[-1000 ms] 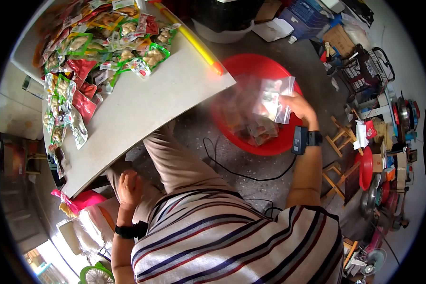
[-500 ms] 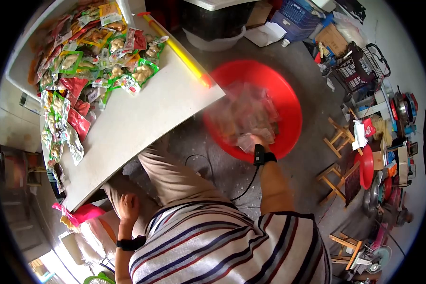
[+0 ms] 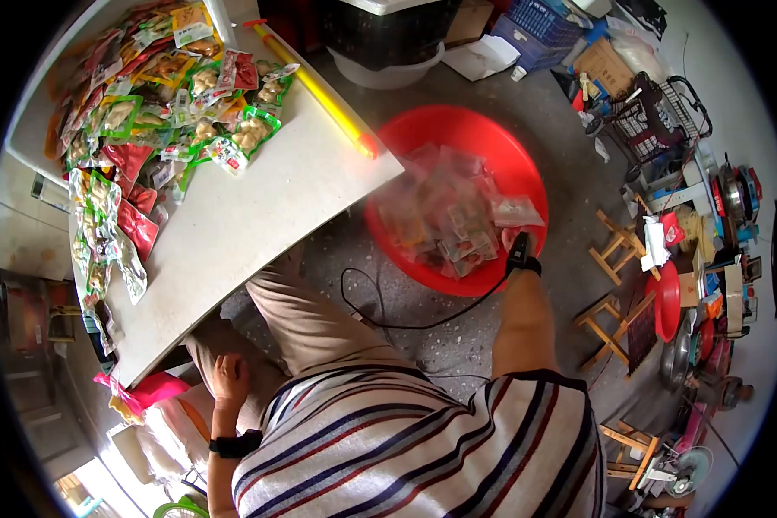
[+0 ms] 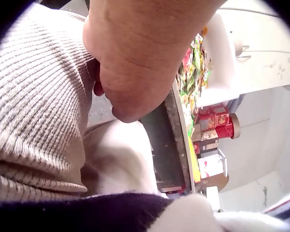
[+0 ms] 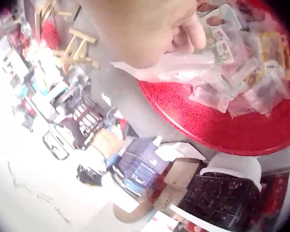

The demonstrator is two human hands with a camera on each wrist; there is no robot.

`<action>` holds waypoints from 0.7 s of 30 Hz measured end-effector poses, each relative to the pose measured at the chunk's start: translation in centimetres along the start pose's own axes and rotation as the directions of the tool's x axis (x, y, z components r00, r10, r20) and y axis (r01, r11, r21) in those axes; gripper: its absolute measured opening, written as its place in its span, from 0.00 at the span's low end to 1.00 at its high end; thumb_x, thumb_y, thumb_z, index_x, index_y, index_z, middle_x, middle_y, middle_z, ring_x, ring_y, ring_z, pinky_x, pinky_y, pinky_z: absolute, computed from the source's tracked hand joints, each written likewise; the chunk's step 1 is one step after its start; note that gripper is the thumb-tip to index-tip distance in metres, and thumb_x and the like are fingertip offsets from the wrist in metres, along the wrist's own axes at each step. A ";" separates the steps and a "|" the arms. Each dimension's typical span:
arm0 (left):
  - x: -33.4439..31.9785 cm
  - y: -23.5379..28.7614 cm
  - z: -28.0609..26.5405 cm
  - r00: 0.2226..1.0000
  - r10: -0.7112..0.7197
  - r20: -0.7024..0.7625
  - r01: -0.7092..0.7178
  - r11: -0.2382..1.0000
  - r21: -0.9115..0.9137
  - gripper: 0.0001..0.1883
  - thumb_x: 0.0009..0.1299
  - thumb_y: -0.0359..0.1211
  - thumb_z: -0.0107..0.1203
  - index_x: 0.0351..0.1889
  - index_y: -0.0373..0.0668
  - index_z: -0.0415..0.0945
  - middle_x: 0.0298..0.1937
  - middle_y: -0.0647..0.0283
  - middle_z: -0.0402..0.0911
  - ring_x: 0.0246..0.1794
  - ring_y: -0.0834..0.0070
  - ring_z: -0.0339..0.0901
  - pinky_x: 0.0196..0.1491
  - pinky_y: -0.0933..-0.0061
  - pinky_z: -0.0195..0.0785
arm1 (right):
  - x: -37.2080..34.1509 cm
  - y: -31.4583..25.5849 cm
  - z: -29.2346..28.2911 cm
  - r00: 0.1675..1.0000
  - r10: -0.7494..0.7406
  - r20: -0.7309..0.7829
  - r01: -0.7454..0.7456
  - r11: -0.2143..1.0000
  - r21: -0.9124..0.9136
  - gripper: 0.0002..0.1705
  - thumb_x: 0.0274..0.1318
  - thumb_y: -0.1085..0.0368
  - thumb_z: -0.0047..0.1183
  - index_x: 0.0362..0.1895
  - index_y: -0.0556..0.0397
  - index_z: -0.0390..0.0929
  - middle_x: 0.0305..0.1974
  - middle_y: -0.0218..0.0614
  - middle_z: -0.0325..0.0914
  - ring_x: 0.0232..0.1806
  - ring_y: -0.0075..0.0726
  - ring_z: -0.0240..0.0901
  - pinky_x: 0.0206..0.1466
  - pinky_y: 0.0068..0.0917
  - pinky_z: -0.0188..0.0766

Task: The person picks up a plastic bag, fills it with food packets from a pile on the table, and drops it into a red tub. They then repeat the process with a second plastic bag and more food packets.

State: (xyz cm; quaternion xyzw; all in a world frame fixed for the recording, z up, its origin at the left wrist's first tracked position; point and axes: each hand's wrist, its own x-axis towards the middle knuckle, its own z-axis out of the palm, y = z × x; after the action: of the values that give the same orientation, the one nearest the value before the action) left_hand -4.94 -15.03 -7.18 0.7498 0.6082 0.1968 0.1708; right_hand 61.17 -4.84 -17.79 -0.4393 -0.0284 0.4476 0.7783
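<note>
In the head view my right hand [image 3: 510, 236] is at the near right rim of a red plastic tub [image 3: 514, 155]. Its fingers are curled on a clear plastic bag [image 3: 518, 211], which stretches out past them in the right wrist view. Inside the tub lies a loose heap of clear packets [image 3: 445, 211], some with printed labels. My left hand [image 3: 230, 377] rests on my thigh, holding nothing, its fingers loosely bent; the left wrist view hides most of them behind the palm and wrist.
A pale table [image 3: 259, 207] on the left bears many colourful snack packets [image 3: 155, 112] and a yellow tube [image 3: 319, 95]. Beyond the tub stands a black container [image 3: 388, 39]. Wooden stools [image 3: 617, 242] and a shopping cart [image 3: 652, 121] stand right. A black cable [image 3: 406, 327] crosses the floor.
My right hand came down from above the tub's right side with a clear bag, reached the heap's near edge, then moved right to the rim. The left hand stayed on the thigh.
</note>
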 end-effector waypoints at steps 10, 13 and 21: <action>-1.5 -1.6 -1.1 0.984 -0.113 -0.140 0.106 0.993 -0.054 0.05 0.53 0.25 0.48 0.27 0.39 0.65 0.27 0.57 0.69 0.29 0.59 0.67 0.32 0.65 0.61 | -3.1 10.1 0.1 0.932 0.347 -0.103 -0.305 0.601 -0.738 0.10 0.41 0.64 0.48 0.31 0.50 0.67 0.27 0.38 0.69 0.26 0.35 0.70 0.26 0.30 0.70; -2.6 -1.9 -2.7 0.928 -0.284 -0.242 0.249 0.954 -0.165 0.03 0.53 0.25 0.47 0.26 0.38 0.67 0.27 0.55 0.69 0.30 0.58 0.67 0.33 0.65 0.62 | -5.0 12.0 6.4 0.885 0.438 -0.156 -0.381 0.492 -0.783 0.12 0.46 0.60 0.48 0.34 0.50 0.66 0.32 0.37 0.69 0.30 0.36 0.71 0.25 0.31 0.70; -10.6 -7.7 -3.0 0.695 -0.545 -0.469 0.580 0.810 -0.081 0.03 0.52 0.28 0.48 0.25 0.41 0.68 0.28 0.57 0.70 0.32 0.58 0.68 0.34 0.64 0.63 | -14.2 15.5 22.3 0.478 0.867 0.143 -0.066 0.197 -0.978 0.08 0.53 0.62 0.42 0.38 0.45 0.63 0.27 0.31 0.69 0.28 0.29 0.69 0.27 0.27 0.67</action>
State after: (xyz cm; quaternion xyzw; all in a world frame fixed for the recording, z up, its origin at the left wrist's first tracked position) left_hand -14.88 -23.82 -9.38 0.4622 0.8375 0.2885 0.0420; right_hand 32.49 2.90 -10.11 -0.5516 -0.3987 0.7214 0.1276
